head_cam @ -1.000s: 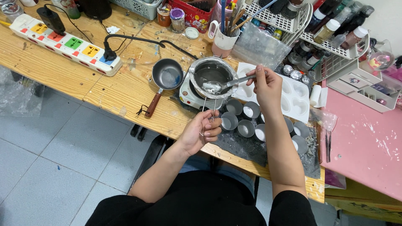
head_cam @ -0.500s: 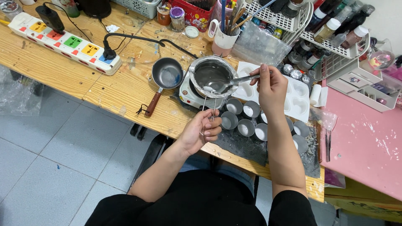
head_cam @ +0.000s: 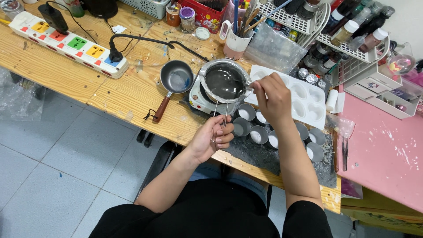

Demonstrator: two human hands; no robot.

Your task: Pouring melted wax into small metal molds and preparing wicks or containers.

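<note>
- Centrally, metal pot (head_cam: 224, 81) sits on small white hotplate (head_cam: 200, 98) on tabletop (head_cam: 132, 92); its wire handle (head_cam: 220, 117) runs toward the person.
- Left hand (head_cam: 211, 140) nearest: fingers (head_cam: 222, 134) pinched on handle's near end.
- Right hand (head_cam: 273, 98) at pot's right rim, fingers closed, thing held hidden.
- Small tins (head_cam: 260, 132) just beside.

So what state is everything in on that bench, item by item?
Metal pot: upright on the small hotplate, holding dark liquid.
Left hand: gripping the pot's wire handle.
Right hand: pinched at the pot's rim.
Small saucepan: upright on the table, off the heat.
Round tins: open, some with white filling.
White mould tray: cavities look empty.
Power strip: two plugs in.
</note>
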